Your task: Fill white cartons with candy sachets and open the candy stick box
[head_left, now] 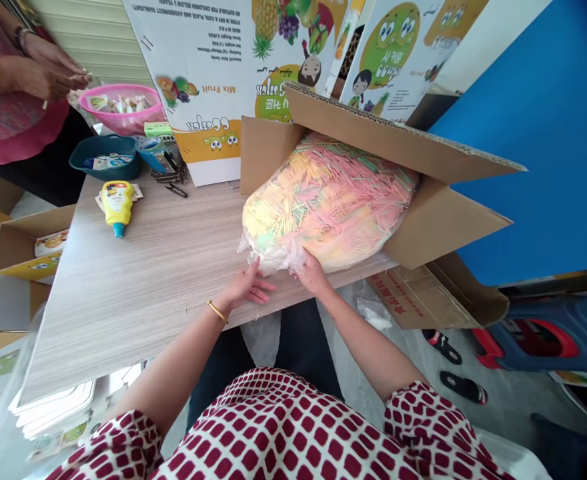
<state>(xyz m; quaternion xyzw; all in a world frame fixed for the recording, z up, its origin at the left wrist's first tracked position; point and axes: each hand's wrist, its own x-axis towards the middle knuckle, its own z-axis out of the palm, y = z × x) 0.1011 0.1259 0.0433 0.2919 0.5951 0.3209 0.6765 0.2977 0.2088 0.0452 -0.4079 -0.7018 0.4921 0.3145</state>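
A large clear plastic bag (323, 200) full of thin pink, yellow and green sticks lies on the table, its far part inside an open cardboard box (373, 127) tipped on its side. My right hand (312, 272) is closed on the bag's gathered near edge. Just left of it, my left hand (247, 287), with a gold bangle at the wrist, has its fingers apart, palm partly up, its fingertips close to the bag's loose plastic.
On the table (138, 287) are a yellow glue bottle (117, 205), a teal basket (106, 157) and a pink basket (123, 110). Printed cartons (203, 87) stand behind. Another person's hands (53, 73) are at upper left. A blue stool (548, 333) stands right.
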